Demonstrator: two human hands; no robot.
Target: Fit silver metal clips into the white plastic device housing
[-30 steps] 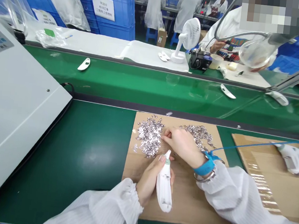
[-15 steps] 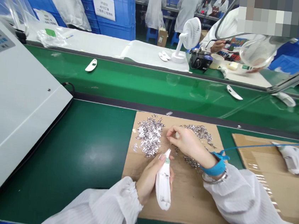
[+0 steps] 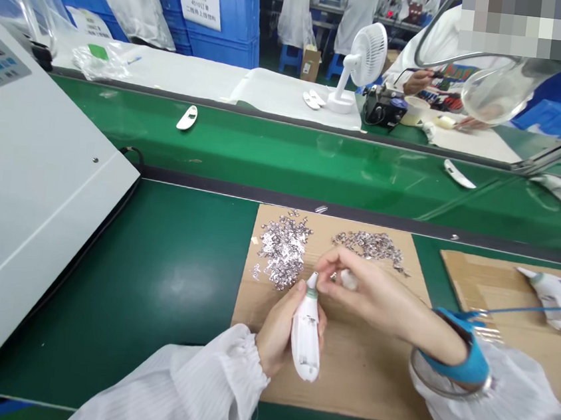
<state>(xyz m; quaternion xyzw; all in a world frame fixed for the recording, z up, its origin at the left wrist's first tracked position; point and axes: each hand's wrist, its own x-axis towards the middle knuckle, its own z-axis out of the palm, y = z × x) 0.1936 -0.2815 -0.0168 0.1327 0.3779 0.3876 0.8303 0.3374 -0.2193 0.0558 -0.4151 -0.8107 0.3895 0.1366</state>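
My left hand (image 3: 279,327) is wrapped round a white ear thermometer (image 3: 306,346), which has a grey-green collar and a narrow tip pointing away from me. Its upward face shows an open recess. At that tip my right hand (image 3: 360,282) is closed in a pinch; whatever the fingertips hold is too small or hidden to make out. A blue strap (image 3: 463,353) circles the right wrist. Just beyond the hands, a pile of small shiny metal parts (image 3: 283,250) lies on a cardboard sheet (image 3: 343,377). A second metal pile (image 3: 372,244) lies behind my right hand, partly covered by it.
More white thermometer bodies (image 3: 555,295) lie on another cardboard piece (image 3: 474,277) at right. A white machine housing (image 3: 34,211) fills the left. Beyond the green belt (image 3: 267,148), carrying white shell pieces, are a fan (image 3: 367,55) and a co-worker's hand (image 3: 418,82).
My right hand has come from beside the metal piles to the thermometer's tip, its wrist turning and shifting right. The left hand keeps its hold. The shell pieces on the belt appear farther right.
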